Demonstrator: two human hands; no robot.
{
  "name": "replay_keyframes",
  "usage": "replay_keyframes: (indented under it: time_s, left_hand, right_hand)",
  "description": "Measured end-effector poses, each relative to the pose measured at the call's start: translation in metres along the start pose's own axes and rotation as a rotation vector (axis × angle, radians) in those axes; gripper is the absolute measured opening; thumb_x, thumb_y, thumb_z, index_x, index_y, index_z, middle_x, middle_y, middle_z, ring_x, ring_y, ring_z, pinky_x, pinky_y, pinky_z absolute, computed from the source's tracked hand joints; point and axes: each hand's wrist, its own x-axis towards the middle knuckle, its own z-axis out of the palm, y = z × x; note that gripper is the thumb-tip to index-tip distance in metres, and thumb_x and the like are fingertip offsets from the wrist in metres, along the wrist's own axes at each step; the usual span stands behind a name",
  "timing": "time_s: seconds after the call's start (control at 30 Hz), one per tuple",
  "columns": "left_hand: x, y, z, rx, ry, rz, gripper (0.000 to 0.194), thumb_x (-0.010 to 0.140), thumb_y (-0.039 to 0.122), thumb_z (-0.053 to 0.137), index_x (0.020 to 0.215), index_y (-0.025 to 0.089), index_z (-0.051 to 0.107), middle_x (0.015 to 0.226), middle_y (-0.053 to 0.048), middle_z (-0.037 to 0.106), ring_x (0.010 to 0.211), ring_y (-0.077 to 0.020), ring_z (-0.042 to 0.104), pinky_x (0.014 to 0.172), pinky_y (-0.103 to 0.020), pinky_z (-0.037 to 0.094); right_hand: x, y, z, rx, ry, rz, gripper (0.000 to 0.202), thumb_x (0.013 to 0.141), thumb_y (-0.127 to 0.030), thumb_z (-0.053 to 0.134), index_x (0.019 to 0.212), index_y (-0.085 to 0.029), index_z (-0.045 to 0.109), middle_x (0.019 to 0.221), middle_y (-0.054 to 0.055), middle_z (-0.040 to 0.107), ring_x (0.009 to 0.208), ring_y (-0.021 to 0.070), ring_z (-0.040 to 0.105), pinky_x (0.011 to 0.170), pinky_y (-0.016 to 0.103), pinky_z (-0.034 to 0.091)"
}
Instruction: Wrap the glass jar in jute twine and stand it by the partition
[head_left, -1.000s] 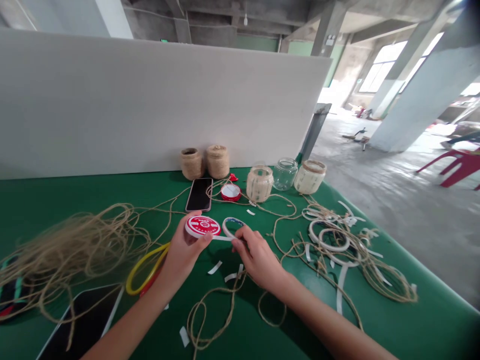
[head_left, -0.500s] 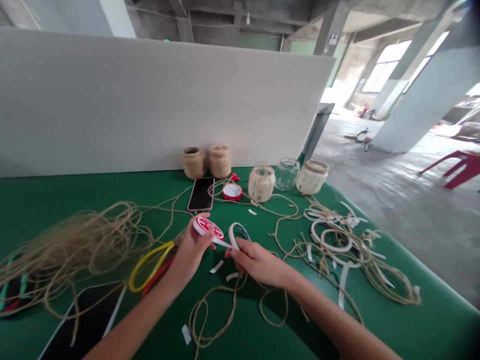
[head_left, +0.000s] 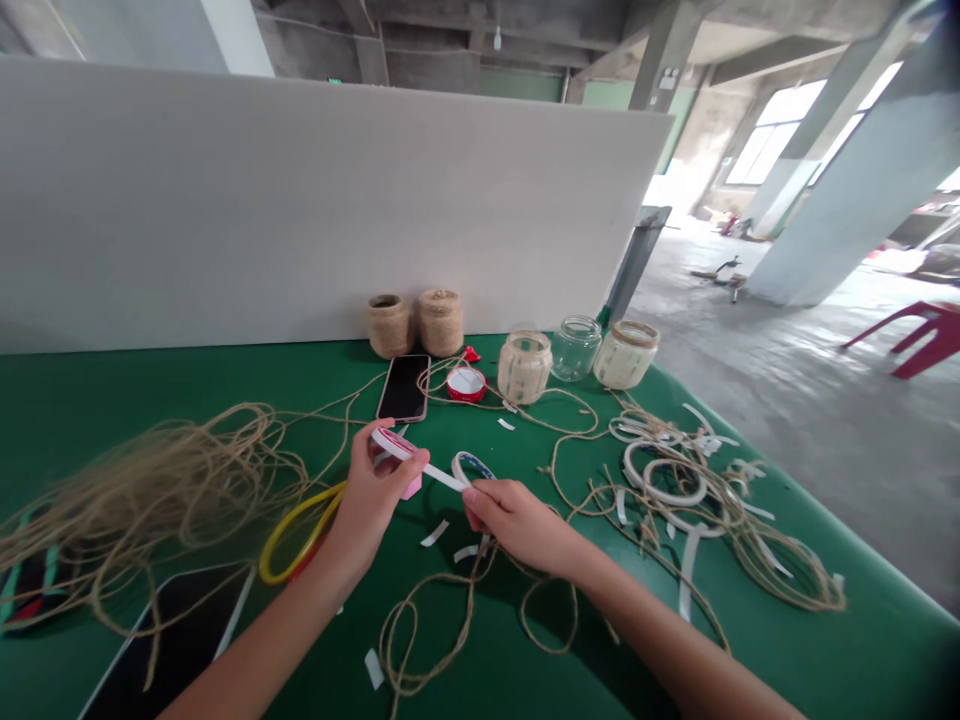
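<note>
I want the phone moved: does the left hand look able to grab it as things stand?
Probably not: the left hand is holding a tape roll, though the phone lies just beyond it, the way seemingly free.

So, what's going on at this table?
Somebody's left hand grips a tape roll, while the right hand pinches a white strip stretched between the two hands. A ring shows beside the right hand. Jars stand farther back on the green table, and loose twine lies to both sides.
</note>
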Motion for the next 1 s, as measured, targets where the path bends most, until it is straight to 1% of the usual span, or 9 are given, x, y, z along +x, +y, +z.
replay_keyframes:
  time_s: [0.07,0.17,0.23,0.37,0.53,0.67,0.83,0.93,1.0]
  left_hand:
    - [0.0,0.001,0.0,-0.002,0.009,0.003,0.057,0.065,0.029,0.07,0.114,0.025,0.042,0.091,-0.001,0.057,0.082,-0.0164,0.061,0.065,-0.025,0.048]
    - [-0.002,0.003,0.001,-0.036,0.037,0.001,0.057,0.064,0.027,0.071,0.113,0.026,0.043,0.101,-0.003,0.057,0.085,-0.0163,0.061,0.067,-0.026,0.048]
    - [-0.002,0.004,0.002,-0.072,0.029,-0.011,0.058,0.063,0.027,0.071,0.114,0.026,0.043,0.106,-0.004,0.058,0.088,-0.0166,0.061,0.07,-0.027,0.048]
    - [-0.004,0.006,0.002,-0.143,-0.023,-0.04,0.06,0.064,0.027,0.071,0.117,0.027,0.042,0.106,-0.005,0.062,0.088,-0.0167,0.062,0.072,-0.027,0.048]
    - [-0.006,0.012,0.005,-0.21,-0.06,-0.055,0.063,0.067,0.029,0.07,0.122,0.026,0.04,0.104,-0.006,0.063,0.082,-0.0173,0.063,0.065,-0.025,0.047]
    - [-0.009,0.017,0.008,-0.226,-0.097,-0.106,0.064,0.067,0.032,0.07,0.124,0.025,0.04,0.103,-0.008,0.064,0.082,-0.0191,0.063,0.061,-0.025,0.047]
    - [-0.012,0.017,0.005,-0.22,-0.144,-0.147,0.056,0.072,0.032,0.067,0.122,0.025,0.042,0.11,-0.008,0.062,0.093,-0.0212,0.062,0.068,-0.026,0.047]
    - [-0.014,0.015,0.004,-0.273,-0.171,-0.142,0.056,0.073,0.029,0.066,0.123,0.024,0.042,0.11,-0.008,0.062,0.093,-0.0213,0.063,0.069,-0.025,0.047]
    - [-0.015,0.015,0.005,-0.317,-0.184,-0.136,0.056,0.073,0.029,0.066,0.123,0.023,0.042,0.108,-0.008,0.063,0.092,-0.0212,0.063,0.073,-0.027,0.047]
  right_hand:
    - [0.0,-0.001,-0.001,-0.005,0.006,-0.006,0.04,0.093,-0.037,0.03,0.065,-0.017,0.05,0.057,-0.004,0.044,0.055,0.0084,0.043,0.054,0.02,0.034]
    - [0.001,-0.001,-0.001,-0.004,0.006,-0.005,0.041,0.093,-0.037,0.03,0.064,-0.017,0.051,0.056,-0.004,0.044,0.053,0.0083,0.042,0.053,0.02,0.033]
    - [0.001,-0.001,-0.001,-0.006,0.009,-0.003,0.041,0.092,-0.037,0.03,0.063,-0.017,0.051,0.056,-0.004,0.044,0.053,0.0082,0.042,0.053,0.02,0.033]
    - [0.002,-0.001,-0.001,-0.02,0.031,-0.014,0.041,0.092,-0.038,0.031,0.064,-0.017,0.051,0.056,-0.004,0.044,0.054,0.0087,0.043,0.054,0.02,0.034]
    - [0.002,-0.001,-0.002,-0.052,0.07,-0.023,0.039,0.093,-0.037,0.03,0.067,-0.018,0.052,0.06,-0.003,0.049,0.057,0.0094,0.046,0.057,0.02,0.034]
    - [0.002,0.0,-0.002,-0.091,0.114,-0.038,0.038,0.093,-0.037,0.031,0.067,-0.018,0.053,0.063,-0.002,0.054,0.06,0.0102,0.049,0.058,0.021,0.034]
    - [0.002,0.001,-0.004,-0.124,0.125,-0.035,0.037,0.093,-0.036,0.032,0.068,-0.019,0.054,0.064,-0.002,0.055,0.06,0.0104,0.05,0.057,0.021,0.034]
    - [0.002,0.001,-0.006,-0.127,0.109,-0.036,0.036,0.092,-0.036,0.032,0.069,-0.019,0.054,0.063,-0.002,0.054,0.061,0.0102,0.049,0.057,0.02,0.033]
    - [0.002,0.001,-0.007,-0.123,0.098,-0.029,0.036,0.092,-0.036,0.033,0.069,-0.018,0.055,0.062,-0.002,0.053,0.059,0.0099,0.049,0.056,0.02,0.033]
